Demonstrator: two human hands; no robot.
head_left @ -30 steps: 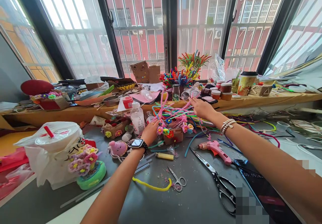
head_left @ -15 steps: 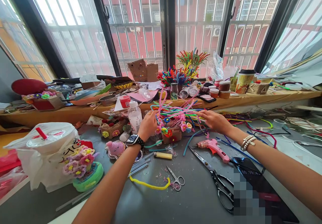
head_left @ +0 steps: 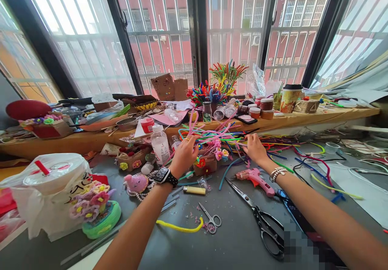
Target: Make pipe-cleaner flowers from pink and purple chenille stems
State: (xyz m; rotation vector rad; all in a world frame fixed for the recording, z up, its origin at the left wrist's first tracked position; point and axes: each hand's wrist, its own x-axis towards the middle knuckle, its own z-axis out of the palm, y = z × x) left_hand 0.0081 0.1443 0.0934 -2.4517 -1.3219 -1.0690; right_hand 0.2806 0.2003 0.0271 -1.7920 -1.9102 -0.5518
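A tangle of coloured pipe cleaners [head_left: 212,134] lies at the back of the grey table [head_left: 236,241]. My left hand [head_left: 184,155], a smartwatch [head_left: 162,176] on its wrist, has its fingers curled into the left side of the tangle, just above a small cardboard box of fuzzy flowers [head_left: 206,163]. My right hand [head_left: 254,148], with a bead bracelet at the wrist, grips strands on the right side of the pile. A pink glue gun [head_left: 256,179] rests just below that hand.
Large black scissors [head_left: 263,221], small scissors [head_left: 212,219], a yellow pipe cleaner [head_left: 178,226] and a lighter [head_left: 194,190] lie nearer me. A clear bottle [head_left: 160,144], a bagged drink cup [head_left: 45,189] and a flower ornament [head_left: 97,217] stand left. A phone [head_left: 303,229] lies right. The wooden sill [head_left: 318,118] holds jars.
My right hand has come down and back from the sill edge onto the right side of the pipe cleaners. My left hand has moved up into the pile. The view has shifted slightly.
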